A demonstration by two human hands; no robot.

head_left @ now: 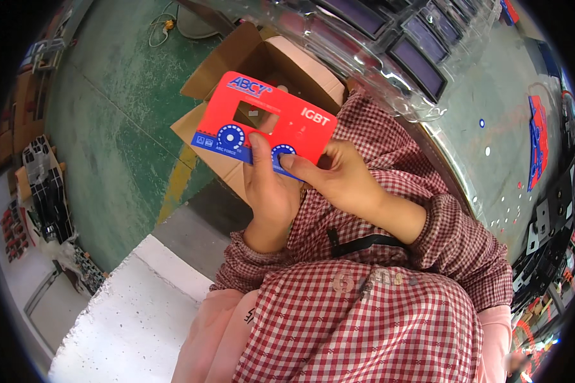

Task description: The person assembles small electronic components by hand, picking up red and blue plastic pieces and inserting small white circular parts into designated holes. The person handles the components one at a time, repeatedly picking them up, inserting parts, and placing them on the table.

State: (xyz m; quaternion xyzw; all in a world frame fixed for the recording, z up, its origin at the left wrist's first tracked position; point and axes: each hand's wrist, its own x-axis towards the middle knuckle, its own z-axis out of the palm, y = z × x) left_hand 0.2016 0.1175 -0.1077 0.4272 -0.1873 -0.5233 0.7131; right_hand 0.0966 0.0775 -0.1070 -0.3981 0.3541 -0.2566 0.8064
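A red and blue faceplate (298, 129), with a rectangular window cut in it and two dial prints along its lower edge, is tilted in front of me above my lap. At its lower edge my left hand (269, 195) grips it, the thumb lying on the front between the dials. My right hand (348, 179) pinches the lower right corner, its thumb pressed over the right dial. The fingers behind the plate are mostly hidden, though a fingertip shows through the window.
An open cardboard box (227, 62) stands beyond the faceplate. On the bench at the right, clear plastic trays hold dark rectangular display pieces (418, 67). Further right are a stack of red and blue plates (538, 142) and black parts (563, 198). A rough white block (131, 313) is at lower left.
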